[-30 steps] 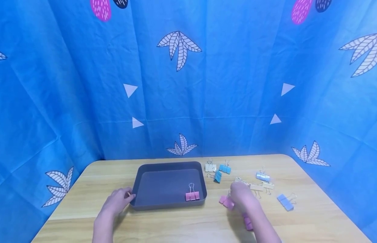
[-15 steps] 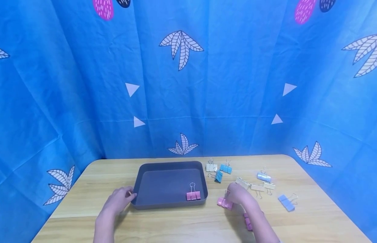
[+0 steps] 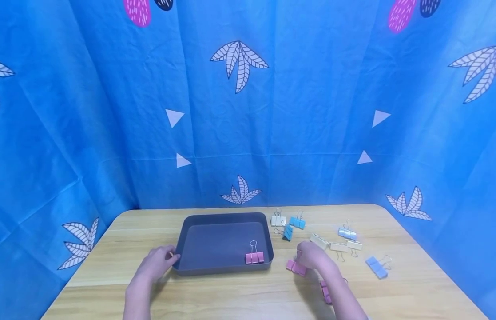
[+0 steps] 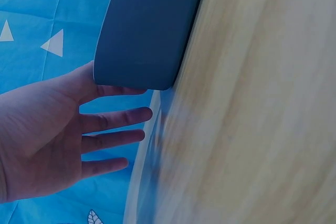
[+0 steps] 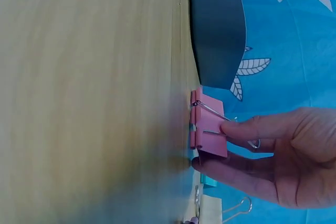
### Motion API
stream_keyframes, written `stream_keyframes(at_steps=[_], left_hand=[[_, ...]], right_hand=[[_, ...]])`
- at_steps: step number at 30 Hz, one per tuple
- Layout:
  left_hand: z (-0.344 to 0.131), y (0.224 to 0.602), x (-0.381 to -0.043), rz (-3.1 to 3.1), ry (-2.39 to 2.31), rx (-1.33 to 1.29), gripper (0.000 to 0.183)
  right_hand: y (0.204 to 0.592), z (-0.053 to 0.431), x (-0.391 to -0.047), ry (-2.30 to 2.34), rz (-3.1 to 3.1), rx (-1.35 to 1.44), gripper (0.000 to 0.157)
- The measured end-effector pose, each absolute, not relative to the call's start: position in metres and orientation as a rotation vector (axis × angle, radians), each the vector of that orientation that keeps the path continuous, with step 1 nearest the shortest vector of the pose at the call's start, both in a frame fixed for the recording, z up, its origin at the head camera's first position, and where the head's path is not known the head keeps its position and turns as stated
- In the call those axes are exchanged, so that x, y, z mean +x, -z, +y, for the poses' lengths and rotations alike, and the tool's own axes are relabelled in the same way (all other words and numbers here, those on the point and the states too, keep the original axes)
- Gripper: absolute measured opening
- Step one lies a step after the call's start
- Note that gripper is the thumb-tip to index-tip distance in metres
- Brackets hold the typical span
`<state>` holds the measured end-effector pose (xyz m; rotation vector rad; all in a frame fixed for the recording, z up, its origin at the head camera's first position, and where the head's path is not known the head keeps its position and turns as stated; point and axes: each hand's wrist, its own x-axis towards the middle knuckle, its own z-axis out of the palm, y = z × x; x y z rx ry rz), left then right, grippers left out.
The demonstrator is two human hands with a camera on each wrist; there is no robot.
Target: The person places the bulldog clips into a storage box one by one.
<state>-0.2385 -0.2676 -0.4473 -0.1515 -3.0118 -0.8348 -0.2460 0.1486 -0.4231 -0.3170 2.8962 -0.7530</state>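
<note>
My left hand (image 3: 155, 266) is at the front left corner of a dark grey tray (image 3: 216, 269), its thumb touching the corner. In the left wrist view its other fingers (image 4: 113, 141) are straight and spread. My right hand (image 3: 315, 258) pinches a pink binder clip (image 3: 295, 267) right of the tray. The right wrist view shows the thumb on this pink clip (image 5: 210, 140) by its wire handles, with another finger along its lower side; the clip seems to touch the table. Another pink binder clip (image 3: 254, 258) stands inside the tray.
Under my right forearm lies a magenta binder clip (image 3: 326, 293), partly hidden. Teal clips (image 3: 297, 222) and a white clip (image 3: 278, 221) lie behind the tray's right side. Cream clips (image 3: 339, 246) and blue clips (image 3: 377, 267) lie farther right. A blue curtain (image 3: 248, 133) encloses the table.
My right hand has shifted slightly left with the pink binder clip, then nearly stopped. The left hand stays at the tray. The view has shifted a little.
</note>
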Motion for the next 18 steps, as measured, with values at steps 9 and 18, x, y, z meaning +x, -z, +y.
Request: stream_keyframes(at_steps=[9,18], left_hand=[[-0.2668,0.4453,-0.2368,-3.009,0.845,-0.144,0.016],[-0.2666,0.4458,-0.2366,-3.006,0.843,-0.140,0.016]], right_hand=[[0.4188,0.1466,-0.2464,0.744,2.889,-0.301,0.009],[0.4143,0.1461,-0.2451,0.940,2.863,-0.222,0.013]])
